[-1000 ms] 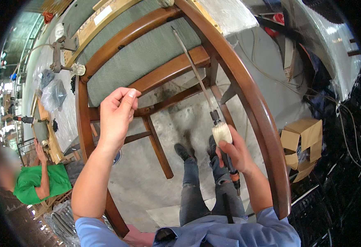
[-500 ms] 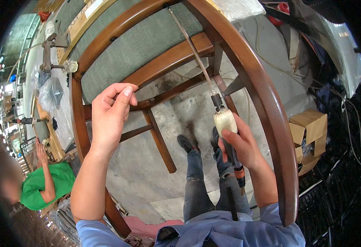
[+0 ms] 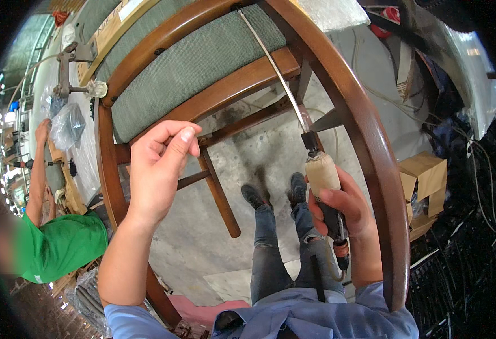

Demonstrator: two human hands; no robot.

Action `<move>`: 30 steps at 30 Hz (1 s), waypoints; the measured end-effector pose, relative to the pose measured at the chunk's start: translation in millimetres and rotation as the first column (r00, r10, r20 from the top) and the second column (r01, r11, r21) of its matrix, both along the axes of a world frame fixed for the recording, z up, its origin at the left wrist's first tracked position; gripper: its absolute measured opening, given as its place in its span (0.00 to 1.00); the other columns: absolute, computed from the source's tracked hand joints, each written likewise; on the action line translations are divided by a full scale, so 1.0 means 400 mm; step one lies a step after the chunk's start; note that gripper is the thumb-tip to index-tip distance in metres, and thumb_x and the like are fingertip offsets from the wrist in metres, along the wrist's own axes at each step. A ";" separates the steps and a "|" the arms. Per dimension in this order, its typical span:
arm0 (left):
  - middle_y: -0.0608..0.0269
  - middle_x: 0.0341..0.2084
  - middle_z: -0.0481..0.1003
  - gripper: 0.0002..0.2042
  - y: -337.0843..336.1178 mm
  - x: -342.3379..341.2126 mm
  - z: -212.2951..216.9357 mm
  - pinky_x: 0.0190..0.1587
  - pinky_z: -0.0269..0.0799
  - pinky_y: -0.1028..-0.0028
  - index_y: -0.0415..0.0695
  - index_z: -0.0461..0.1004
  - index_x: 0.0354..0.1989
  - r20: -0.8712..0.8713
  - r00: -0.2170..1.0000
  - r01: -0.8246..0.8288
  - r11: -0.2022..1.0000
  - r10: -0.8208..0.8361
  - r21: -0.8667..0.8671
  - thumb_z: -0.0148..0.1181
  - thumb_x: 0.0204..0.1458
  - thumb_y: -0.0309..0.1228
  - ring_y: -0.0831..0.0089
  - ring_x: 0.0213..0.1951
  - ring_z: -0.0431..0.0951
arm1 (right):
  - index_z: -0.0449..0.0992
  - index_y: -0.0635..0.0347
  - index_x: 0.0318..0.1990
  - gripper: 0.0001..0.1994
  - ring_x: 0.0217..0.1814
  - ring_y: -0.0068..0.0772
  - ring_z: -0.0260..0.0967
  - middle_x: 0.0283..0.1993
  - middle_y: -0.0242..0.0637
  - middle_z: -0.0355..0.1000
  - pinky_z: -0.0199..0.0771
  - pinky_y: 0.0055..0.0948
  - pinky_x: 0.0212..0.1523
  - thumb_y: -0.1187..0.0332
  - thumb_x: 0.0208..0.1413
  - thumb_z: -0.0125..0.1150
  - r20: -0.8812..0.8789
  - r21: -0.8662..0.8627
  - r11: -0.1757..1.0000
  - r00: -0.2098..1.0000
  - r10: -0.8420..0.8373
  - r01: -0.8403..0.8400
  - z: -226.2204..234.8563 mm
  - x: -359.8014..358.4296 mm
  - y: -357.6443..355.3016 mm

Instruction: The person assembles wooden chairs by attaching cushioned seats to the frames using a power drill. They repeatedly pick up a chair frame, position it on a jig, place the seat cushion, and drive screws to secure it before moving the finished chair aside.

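A brown wooden chair (image 3: 363,127) frames both hands, its curved side rail just right of the right grip and its green-grey cushion (image 3: 197,70) ahead and to the left. The power driver (image 3: 322,171) sits in the right hand (image 3: 347,204), fingers wrapped around its body. Its long axis runs away from that grip, forward and leftward over the cushion, along a slim metal bit (image 3: 274,66) whose end reaches the chair's far rail (image 3: 201,21); whether it touches, I cannot tell. The left hand (image 3: 162,161), farther from the driver, hangs left of the right grip, thumb and fingertips together; anything small pinched there is hidden. Ahead of it, 1 dark recess (image 3: 158,51) marks the same rail.
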State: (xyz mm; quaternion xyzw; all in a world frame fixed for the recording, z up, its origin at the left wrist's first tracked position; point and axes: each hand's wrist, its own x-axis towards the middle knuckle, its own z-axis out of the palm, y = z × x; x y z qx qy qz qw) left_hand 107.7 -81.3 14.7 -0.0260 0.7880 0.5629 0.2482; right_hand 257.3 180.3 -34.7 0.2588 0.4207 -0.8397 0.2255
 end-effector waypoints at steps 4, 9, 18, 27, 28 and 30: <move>0.73 0.26 0.75 0.09 0.009 0.011 0.016 0.21 0.50 0.84 0.39 0.79 0.44 0.044 0.999 0.000 1.000 -0.001 0.008 0.56 0.66 0.32 0.92 0.20 0.58 | 0.69 0.65 0.52 0.26 0.12 0.29 0.63 0.21 0.39 0.66 0.64 0.26 0.14 0.58 0.50 0.64 0.063 0.006 1.000 0.998 -0.009 0.008 0.015 -0.005 0.000; 0.73 0.25 0.75 0.09 0.012 0.012 0.017 0.22 0.52 0.85 0.40 0.80 0.43 0.043 0.999 0.008 1.000 -0.009 0.016 0.56 0.66 0.31 0.91 0.21 0.60 | 0.68 0.65 0.52 0.25 0.13 0.29 0.64 0.21 0.39 0.67 0.65 0.27 0.14 0.60 0.51 0.64 0.048 0.052 0.999 0.999 0.005 -0.008 0.008 -0.009 -0.006; 0.69 0.28 0.78 0.09 0.005 0.009 0.023 0.36 0.66 0.82 0.38 0.80 0.46 0.015 0.997 0.076 0.997 -0.076 0.006 0.57 0.64 0.28 0.85 0.33 0.72 | 0.66 0.64 0.54 0.22 0.13 0.28 0.65 0.23 0.38 0.68 0.66 0.26 0.14 0.63 0.54 0.61 0.009 0.051 0.999 1.000 0.014 -0.014 -0.002 -0.029 -0.006; 0.62 0.35 0.82 0.14 0.013 -0.002 0.027 0.42 0.70 0.80 0.37 0.75 0.54 0.149 0.988 0.034 0.999 -0.039 0.036 0.61 0.62 0.27 0.83 0.37 0.76 | 0.67 0.63 0.53 0.23 0.13 0.28 0.64 0.22 0.39 0.68 0.66 0.26 0.14 0.60 0.54 0.62 -0.054 0.108 0.993 0.997 0.054 -0.048 -0.014 -0.036 -0.004; 0.61 0.35 0.82 0.14 0.008 -0.005 0.025 0.39 0.69 0.81 0.37 0.75 0.54 0.136 0.989 0.049 0.998 -0.055 0.047 0.61 0.62 0.27 0.84 0.35 0.75 | 0.67 0.63 0.53 0.23 0.13 0.28 0.64 0.23 0.39 0.68 0.66 0.26 0.14 0.60 0.54 0.62 -0.060 0.103 0.993 0.997 0.059 -0.052 -0.015 -0.035 -0.003; 0.60 0.36 0.83 0.14 -0.006 -0.012 0.007 0.34 0.67 0.83 0.37 0.75 0.53 0.110 0.990 0.078 0.994 -0.085 0.071 0.61 0.62 0.28 0.87 0.32 0.73 | 0.66 0.63 0.55 0.24 0.15 0.27 0.66 0.24 0.38 0.69 0.67 0.26 0.14 0.61 0.54 0.62 -0.055 0.124 0.991 0.997 0.049 -0.042 -0.022 -0.030 -0.004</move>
